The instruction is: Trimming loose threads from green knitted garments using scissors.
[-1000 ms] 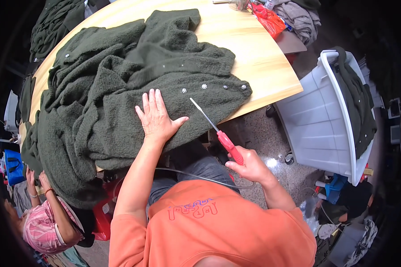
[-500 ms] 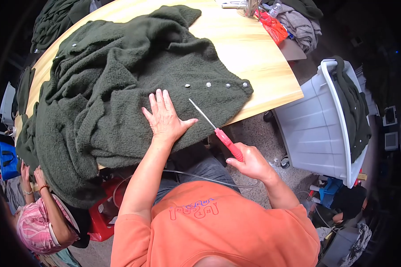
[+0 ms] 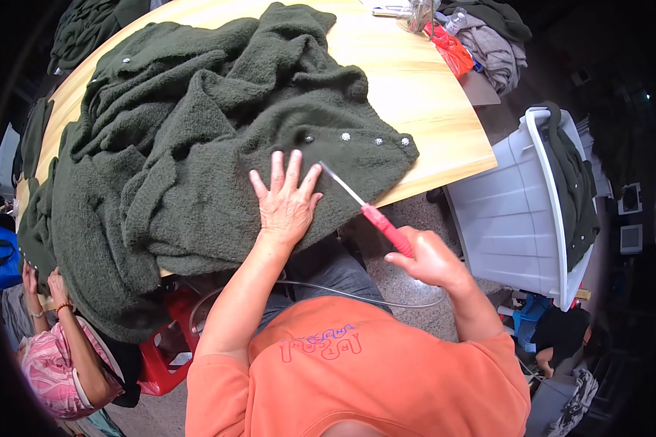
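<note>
1. Dark green knitted garment [image 3: 189, 197] lies in loose folds across the left and middle of the desk [image 3: 430, 109], its near edge hanging over the side toward the person.
2. Four pale, shiny buttons [image 3: 345, 137] run in a row on its right part, the last at the right-hand corner; another button shows at its far left.
3. The left hand [image 3: 286, 207] lies flat on the garment, palm down, fingers spread and pointing away from the person, holding nothing.
4. The right hand [image 3: 434, 258] is wrapped around the near end of a red-handled tool [image 3: 388, 230], off the desk's near side.
5. The tool's slim metal rod slants far and left; its tip is right by the left index fingertip, near the leftmost button of the row. Whether it touches the knit, I cannot tell.
6. A clear tube [image 3: 342, 286] curves across the person's lap.
7. To the right stands a pale plastic bin [image 3: 499, 207] with dark green knitwear [image 3: 572, 189] draped over its rim.
8. At the near left, a co-worker in a pink patterned top [image 3: 73, 364] has both hands at the desk's edge, close to a blue bag [image 3: 5, 255].
</note>
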{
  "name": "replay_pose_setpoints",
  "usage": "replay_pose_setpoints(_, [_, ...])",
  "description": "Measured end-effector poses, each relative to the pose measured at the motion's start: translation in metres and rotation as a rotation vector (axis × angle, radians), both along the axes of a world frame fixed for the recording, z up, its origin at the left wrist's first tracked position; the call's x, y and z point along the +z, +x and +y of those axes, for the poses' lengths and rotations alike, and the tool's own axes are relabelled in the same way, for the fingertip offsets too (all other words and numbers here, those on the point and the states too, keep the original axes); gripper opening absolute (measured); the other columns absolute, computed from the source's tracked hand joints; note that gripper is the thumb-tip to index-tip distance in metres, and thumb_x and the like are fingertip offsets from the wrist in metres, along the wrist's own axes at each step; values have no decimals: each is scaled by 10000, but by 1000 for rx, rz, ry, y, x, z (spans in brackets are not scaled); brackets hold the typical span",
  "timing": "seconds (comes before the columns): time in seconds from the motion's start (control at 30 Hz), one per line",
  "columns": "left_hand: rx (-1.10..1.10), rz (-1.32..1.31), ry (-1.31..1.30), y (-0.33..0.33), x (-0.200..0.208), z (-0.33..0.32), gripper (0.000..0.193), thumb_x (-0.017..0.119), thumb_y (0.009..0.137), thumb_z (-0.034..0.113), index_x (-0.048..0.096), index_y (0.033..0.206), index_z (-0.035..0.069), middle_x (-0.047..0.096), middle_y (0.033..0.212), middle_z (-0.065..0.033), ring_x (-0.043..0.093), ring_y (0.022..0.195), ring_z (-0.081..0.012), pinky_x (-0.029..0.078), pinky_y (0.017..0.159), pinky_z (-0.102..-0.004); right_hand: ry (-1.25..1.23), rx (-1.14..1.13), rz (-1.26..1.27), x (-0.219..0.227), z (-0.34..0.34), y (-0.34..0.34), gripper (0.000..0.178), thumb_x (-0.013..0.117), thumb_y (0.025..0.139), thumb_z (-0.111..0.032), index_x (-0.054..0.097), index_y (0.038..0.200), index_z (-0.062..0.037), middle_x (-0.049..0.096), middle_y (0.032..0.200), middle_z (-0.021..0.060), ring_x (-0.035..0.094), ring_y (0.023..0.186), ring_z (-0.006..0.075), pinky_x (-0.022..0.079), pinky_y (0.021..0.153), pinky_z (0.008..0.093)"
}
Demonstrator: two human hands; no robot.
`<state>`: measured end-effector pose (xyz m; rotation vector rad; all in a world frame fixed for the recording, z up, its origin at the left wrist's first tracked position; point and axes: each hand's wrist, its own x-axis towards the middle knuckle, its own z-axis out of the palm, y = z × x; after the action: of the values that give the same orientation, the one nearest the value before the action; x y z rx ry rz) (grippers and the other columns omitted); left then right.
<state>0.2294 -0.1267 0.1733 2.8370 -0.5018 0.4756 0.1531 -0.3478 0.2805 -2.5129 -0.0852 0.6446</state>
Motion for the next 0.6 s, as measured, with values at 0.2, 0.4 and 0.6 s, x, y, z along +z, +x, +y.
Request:
replay_pose_setpoints(0.2, [-90,37,38,1,-13,4,462,632,725,301,533,1159,181,418,1279,-65,349,1195,-280,220,957,-583,-37,189,8,49,-31,31,280,681,719,-178,483,777,12,495,521,140,532,452,223,410,457,337])
replay_pose_setpoints(0.4, [-43,277,-143,-3,14,14,695,734,581,413,508,1194,179,275,1367,-121,246,1252,-324,217,945,-623,-275,115,227,74,-34,76,286,696,681,-186,526,787,17,546,601,142,548,554,255,430,540,355])
replay_pose_setpoints(0.6, [-146,425,-33,0,27,44,714,768,509,457,545,1151,238,171,1410,-156,96,1305,-386,173,948,-675,-271,450,117,79,-25,98,287,709,663,-155,555,849,-1,579,675,160,566,637,296,429,615,364])
